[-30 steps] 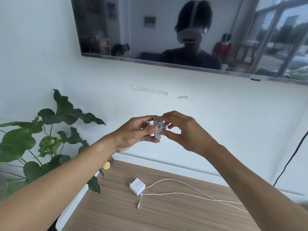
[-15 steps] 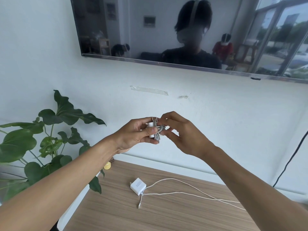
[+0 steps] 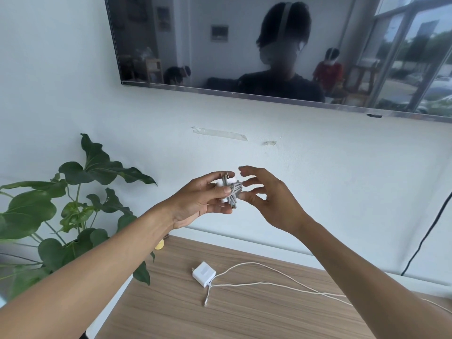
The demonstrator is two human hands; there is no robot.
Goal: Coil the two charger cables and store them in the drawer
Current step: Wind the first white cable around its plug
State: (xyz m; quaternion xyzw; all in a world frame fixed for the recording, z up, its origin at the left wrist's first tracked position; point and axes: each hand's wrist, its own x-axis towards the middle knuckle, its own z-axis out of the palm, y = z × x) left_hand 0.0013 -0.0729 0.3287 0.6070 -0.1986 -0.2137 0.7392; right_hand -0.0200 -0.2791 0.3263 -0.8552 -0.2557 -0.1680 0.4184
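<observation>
My left hand (image 3: 203, 199) grips a small white charger with a grey cable wound tightly round it (image 3: 233, 190), held up in front of the wall. My right hand (image 3: 266, 194) hovers just right of the bundle with fingers spread, its thumb tip close to or touching the grey coil. A second white charger (image 3: 203, 274) lies on the wooden cabinet top (image 3: 244, 316), its white cable (image 3: 281, 285) trailing loose and uncoiled to the right. No drawer is in view.
A leafy green plant (image 3: 73, 216) stands at the left beside the cabinet. A wall-mounted TV (image 3: 269, 50) hangs above and reflects people in the room. A black cord (image 3: 425, 236) runs down the wall at right. A small yellow object (image 3: 159, 245) sits at the cabinet's back left.
My right hand has let go of the grey cable bundle and opened its fingers, moving slightly right. The left hand keeps holding the wound charger.
</observation>
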